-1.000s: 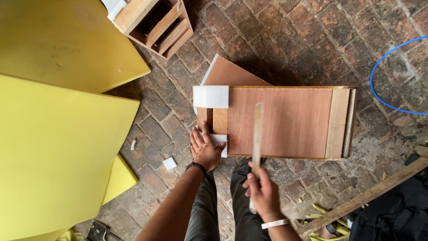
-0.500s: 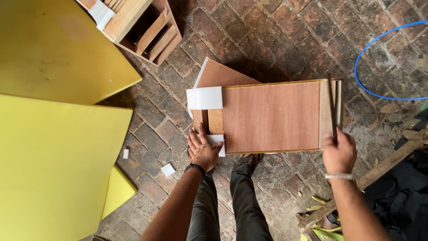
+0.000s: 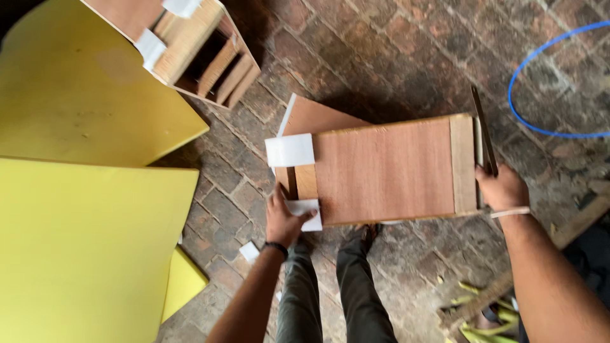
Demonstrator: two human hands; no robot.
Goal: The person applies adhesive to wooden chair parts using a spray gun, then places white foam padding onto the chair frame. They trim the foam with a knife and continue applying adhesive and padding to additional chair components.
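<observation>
Fingers of the left hand [image 3: 284, 218] lie pressed together and flat on the near left corner of the panel [image 3: 387, 170], the thumb stretched out across a white patch [image 3: 307, 212] stuck there. A dark band circles that wrist. Fingers of the right hand [image 3: 502, 188] are curled shut around the lower end of a thin dark strip [image 3: 483, 130], which stands along the panel's right edge and reaches past its far corner.

That panel is a reddish-brown wooden board lying flat on the brick floor [image 3: 394, 57], with a paler band of wood down its right side and a second white patch [image 3: 290, 150] on its far left corner. A second brown board [image 3: 314, 116] sticks out from under the panel's far left side. A pale band sits on the right wrist.

Just below the panel's near edge are the person's grey trouser legs [image 3: 337, 292]. Left of the panel, well apart, lie two large yellow sheets [image 3: 82, 241], and beyond them, up and to the left, a slatted wooden box [image 3: 203, 54] with white patches on it. A small white scrap [image 3: 250, 251] lies on the bricks near the left wrist. A blue hose [image 3: 540, 70] loops on the floor beyond the panel's right end.
</observation>
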